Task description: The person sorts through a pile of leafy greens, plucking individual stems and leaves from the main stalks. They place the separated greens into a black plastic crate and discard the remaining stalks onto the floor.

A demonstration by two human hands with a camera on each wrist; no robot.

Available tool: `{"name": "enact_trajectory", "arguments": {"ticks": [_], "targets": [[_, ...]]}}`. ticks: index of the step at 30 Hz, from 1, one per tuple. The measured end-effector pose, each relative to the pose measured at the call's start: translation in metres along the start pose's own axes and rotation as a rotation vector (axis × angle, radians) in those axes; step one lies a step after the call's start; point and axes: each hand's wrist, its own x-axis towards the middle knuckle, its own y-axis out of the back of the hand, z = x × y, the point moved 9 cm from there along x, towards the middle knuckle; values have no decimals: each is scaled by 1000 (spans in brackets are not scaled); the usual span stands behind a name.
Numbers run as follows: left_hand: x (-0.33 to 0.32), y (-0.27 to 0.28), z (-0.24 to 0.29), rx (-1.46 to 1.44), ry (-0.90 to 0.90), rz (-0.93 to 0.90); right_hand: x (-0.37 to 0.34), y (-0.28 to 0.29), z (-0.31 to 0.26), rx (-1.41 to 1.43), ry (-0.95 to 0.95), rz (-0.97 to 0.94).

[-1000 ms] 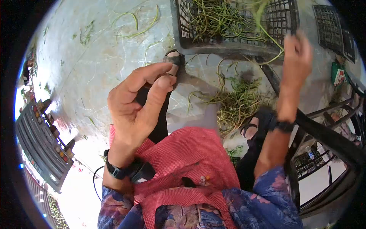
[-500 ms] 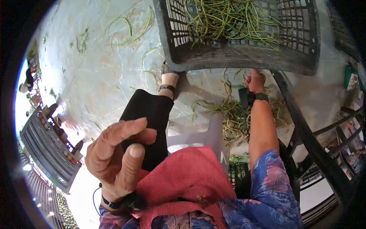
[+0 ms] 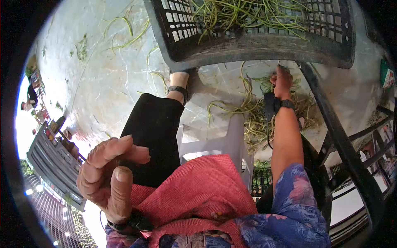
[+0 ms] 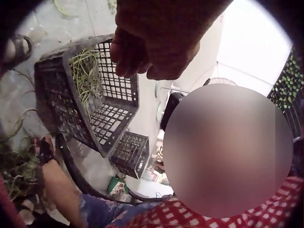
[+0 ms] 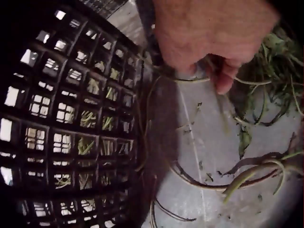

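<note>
My left hand (image 3: 105, 177) hovers over the lap at the lower left with nothing in it, its fingers loosely bent and thumb apart. In the left wrist view that left hand (image 4: 156, 42) shows dark at the top. Below the front rim of a black plastic crate (image 3: 256, 49), my right hand (image 3: 283, 82) reaches down by the floor. Its thumb and fingertips pinch a thin, blurred stem (image 5: 223, 114) in the right wrist view. Long green stems (image 3: 244, 14) lie tangled inside the crate. A heap of stems and leaves (image 3: 258, 128) lies under the right forearm.
Loose stems (image 3: 130, 37) are scattered on the pale floor (image 3: 103, 78). A dark metal frame bar (image 3: 335, 124) runs beside the right arm. A smaller black crate (image 4: 130, 154) stands past the big one. Part of a pale plastic stool (image 3: 227, 142) shows beneath the lap.
My right hand has come down from the crate's front right corner, where it held a green stem, to the floor below the rim. The left hand has moved lower and leftward.
</note>
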Motion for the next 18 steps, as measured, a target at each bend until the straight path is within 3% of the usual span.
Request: {"name": "enact_trajectory", "arguments": {"ticks": [1, 2, 4, 5, 7, 8, 10, 14, 18], "targets": [[0, -1, -1, -12, 5, -8, 9, -3, 10, 32, -151, 23], [0, -2, -1, -23, 10, -14, 21, -10, 6, 34, -151, 17], [1, -4, -1, -24, 26, -5, 39, -39, -7, -1709, 320, -21], [1, -5, -1, -35, 38, -1, 40, -41, 12, -1710, 318, -29], [1, -5, -1, -31, 38, -6, 19, -45, -11, -985, 748, 150], [3, -5, 0, -25, 30, -7, 14, -57, -17, -984, 757, 151], [5, -9, -2, -58, 56, -20, -28, -93, 13, 93, -165, 14], [9, -11, -3, -41, 64, -213, -35, -160, 13, 267, -215, -5], [12, -14, -2, 51, -122, -286, -28, -164, -20, -70, 250, 16]]}}
